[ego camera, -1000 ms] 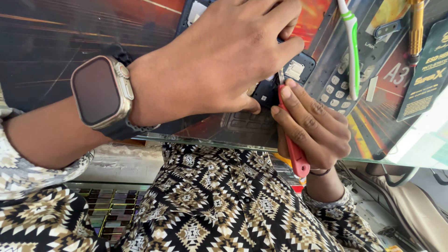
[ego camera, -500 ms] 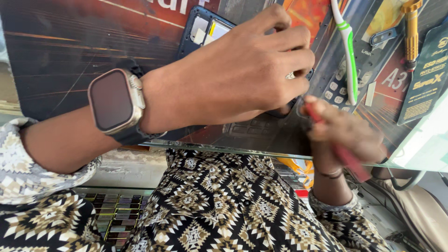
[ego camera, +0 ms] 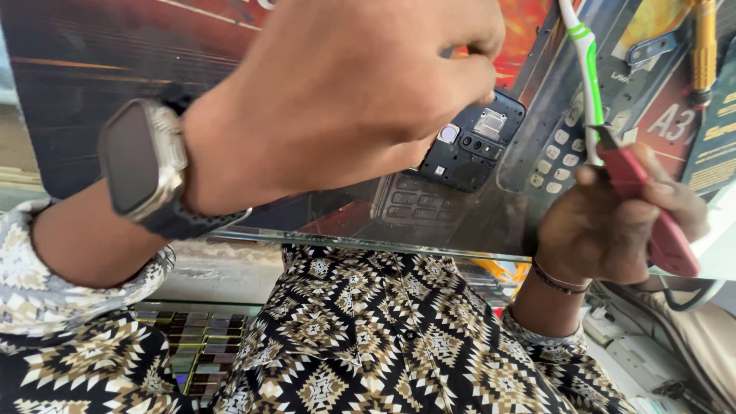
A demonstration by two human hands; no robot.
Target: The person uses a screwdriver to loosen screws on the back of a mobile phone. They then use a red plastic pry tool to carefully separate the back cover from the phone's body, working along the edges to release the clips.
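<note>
My left hand (ego camera: 345, 100), with a dark smartwatch (ego camera: 142, 157) on its wrist, grips a small black phone body (ego camera: 471, 149) by its upper edge. The phone's open back shows a camera lens and a metal card slot. To the right and apart from the phone, my right hand (ego camera: 606, 222) is closed around a red-handled tool (ego camera: 652, 207). The tool's thin metal tip points up, close to a white and green toothbrush (ego camera: 586, 69) on the glass.
A glass tabletop (ego camera: 368, 241) lies over dark and orange printed sheets. On it are a grey phone keypad (ego camera: 556, 157) and a yellow-handled screwdriver (ego camera: 704, 46) at the top right. Below the glass are my patterned shirt (ego camera: 368, 345) and a tray of small parts (ego camera: 195, 356).
My right hand has pulled the red tool away from the phone toward the right. My left hand has shifted, so the phone's open back now shows.
</note>
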